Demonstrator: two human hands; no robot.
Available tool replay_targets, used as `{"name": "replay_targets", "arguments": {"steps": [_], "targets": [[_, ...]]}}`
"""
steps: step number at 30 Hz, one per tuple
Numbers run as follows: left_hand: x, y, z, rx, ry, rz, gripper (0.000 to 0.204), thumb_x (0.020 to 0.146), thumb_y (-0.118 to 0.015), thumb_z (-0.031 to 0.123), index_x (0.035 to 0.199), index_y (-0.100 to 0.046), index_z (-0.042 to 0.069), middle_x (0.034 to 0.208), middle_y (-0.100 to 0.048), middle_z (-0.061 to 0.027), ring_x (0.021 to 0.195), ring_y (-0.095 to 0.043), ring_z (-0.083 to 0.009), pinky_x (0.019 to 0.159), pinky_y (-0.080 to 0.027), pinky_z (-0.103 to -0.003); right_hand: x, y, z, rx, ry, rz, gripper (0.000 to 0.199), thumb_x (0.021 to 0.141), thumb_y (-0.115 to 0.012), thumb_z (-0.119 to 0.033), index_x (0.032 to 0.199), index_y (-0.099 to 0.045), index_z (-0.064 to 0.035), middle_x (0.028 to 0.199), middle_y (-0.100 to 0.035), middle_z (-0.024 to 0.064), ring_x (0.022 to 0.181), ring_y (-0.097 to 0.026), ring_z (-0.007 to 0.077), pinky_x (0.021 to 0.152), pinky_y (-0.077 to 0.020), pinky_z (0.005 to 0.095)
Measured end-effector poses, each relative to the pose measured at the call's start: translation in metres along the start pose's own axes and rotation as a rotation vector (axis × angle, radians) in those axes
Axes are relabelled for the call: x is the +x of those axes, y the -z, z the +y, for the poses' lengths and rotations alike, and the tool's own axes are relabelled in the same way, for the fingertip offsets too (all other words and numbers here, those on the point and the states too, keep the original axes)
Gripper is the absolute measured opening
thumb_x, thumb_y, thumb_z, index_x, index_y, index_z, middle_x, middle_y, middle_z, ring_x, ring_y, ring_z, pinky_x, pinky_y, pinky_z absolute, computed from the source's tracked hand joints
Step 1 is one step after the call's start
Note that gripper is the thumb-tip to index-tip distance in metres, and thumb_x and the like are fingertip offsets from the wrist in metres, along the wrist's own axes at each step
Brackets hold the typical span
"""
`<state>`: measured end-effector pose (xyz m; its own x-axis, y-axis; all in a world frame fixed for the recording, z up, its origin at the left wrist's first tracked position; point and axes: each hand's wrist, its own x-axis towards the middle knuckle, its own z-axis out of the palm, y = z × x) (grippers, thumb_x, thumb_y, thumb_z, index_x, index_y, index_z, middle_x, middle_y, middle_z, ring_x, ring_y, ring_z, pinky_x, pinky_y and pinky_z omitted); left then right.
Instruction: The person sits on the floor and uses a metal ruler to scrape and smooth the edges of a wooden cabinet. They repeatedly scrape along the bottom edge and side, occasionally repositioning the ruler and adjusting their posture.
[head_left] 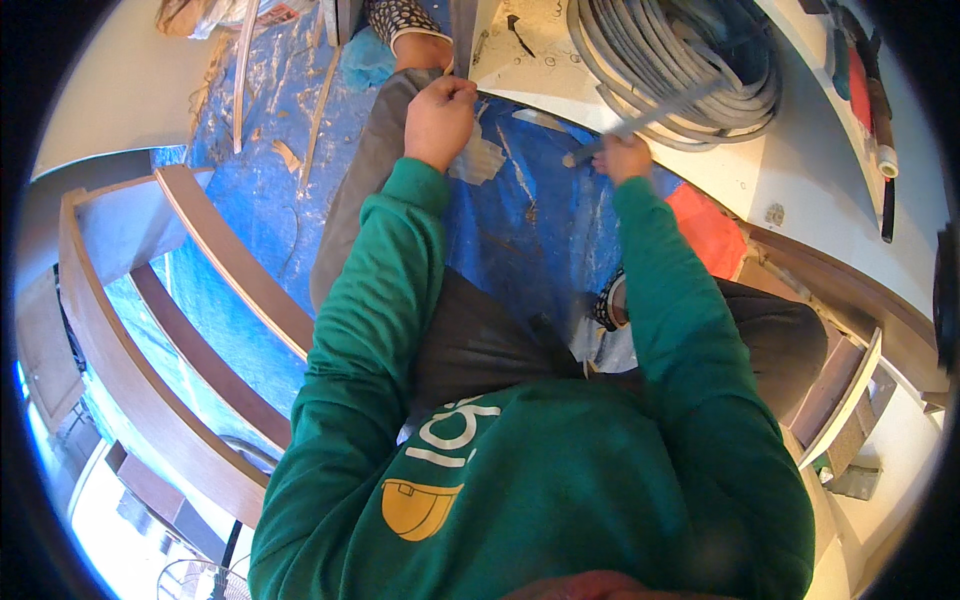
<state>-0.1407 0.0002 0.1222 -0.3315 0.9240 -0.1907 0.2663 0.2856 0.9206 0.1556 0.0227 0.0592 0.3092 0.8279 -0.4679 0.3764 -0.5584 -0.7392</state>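
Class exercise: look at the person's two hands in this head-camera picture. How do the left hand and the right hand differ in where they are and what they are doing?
The left hand is closed in a fist at the edge of the white board, pinching something thin; the right hand grips a long grey tool lying slantwise towards the grey cable coil. The left hand reaches further from the body than the right hand. Both are bare, wear green sleeves and work over the blue tarpaulin.
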Motion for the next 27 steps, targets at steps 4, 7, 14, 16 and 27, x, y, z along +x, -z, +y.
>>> {"name": "replay_targets", "arguments": {"steps": [4, 7, 14, 16, 27], "targets": [[0.001, 0.000, -0.001, 0.008, 0.002, -0.002, 0.023, 0.088, -0.058, 0.016, 0.096, -0.071, -0.001, 0.087, -0.072, -0.0081, 0.074, -0.067, -0.0153, 0.068, -0.052, -0.027, -0.002, 0.038, -0.001, -0.143, 0.033, 0.025, 0.025, 0.089, -0.058, -0.018, 0.095, -0.067, 0.0040, 0.069, -0.067, 0.0128, 0.056, -0.065, 0.0202, 0.053, -0.0527, 0.0331], [0.000, -0.005, 0.002, 0.058, 0.018, -0.024, 0.022, 0.088, -0.058, 0.016, 0.096, -0.071, -0.001, 0.087, -0.072, -0.0080, 0.074, -0.067, -0.0152, 0.068, -0.052, -0.027, 0.001, -0.007, -0.011, 0.051, 0.139, -0.147, 0.026, 0.089, -0.059, -0.020, 0.093, -0.068, 0.0038, 0.068, -0.067, 0.0150, 0.060, -0.067, 0.0239, 0.057, -0.0534, 0.0361], [0.004, -0.012, -0.004, 0.054, 0.020, 0.004, 0.025, 0.084, -0.059, 0.023, 0.097, -0.073, 0.005, 0.089, -0.071, -0.0187, 0.086, -0.069, -0.0332, 0.079, -0.053, -0.039, -0.012, -0.129, -0.077, -0.234, 0.479, -0.168, 0.036, 0.085, -0.061, -0.033, 0.085, -0.067, 0.0032, 0.085, -0.065, 0.0282, 0.083, -0.064, 0.0444, 0.076, -0.0506, 0.0482], [0.006, -0.014, -0.002, 0.045, 0.012, -0.001, 0.025, 0.085, -0.059, 0.023, 0.096, -0.073, 0.005, 0.089, -0.071, -0.0187, 0.086, -0.069, -0.0335, 0.079, -0.053, -0.039, 0.000, -0.123, -0.072, -0.221, 0.457, -0.133, 0.037, 0.085, -0.060, -0.033, 0.084, -0.066, 0.0032, 0.085, -0.064, 0.0289, 0.084, -0.063, 0.0461, 0.076, -0.0500, 0.0493], [-0.001, -0.012, 0.003, 0.094, -0.005, -0.025, 0.027, 0.084, -0.058, 0.023, 0.096, -0.072, 0.004, 0.089, -0.070, -0.0198, 0.085, -0.068, -0.0350, 0.079, -0.053, -0.041, -0.003, -0.070, -0.052, -0.294, 0.468, -0.109, 0.036, 0.085, -0.063, -0.033, 0.078, -0.064, 0.0027, 0.078, -0.063, 0.0270, 0.078, -0.062, 0.0456, 0.072, -0.0497, 0.0486]]}}
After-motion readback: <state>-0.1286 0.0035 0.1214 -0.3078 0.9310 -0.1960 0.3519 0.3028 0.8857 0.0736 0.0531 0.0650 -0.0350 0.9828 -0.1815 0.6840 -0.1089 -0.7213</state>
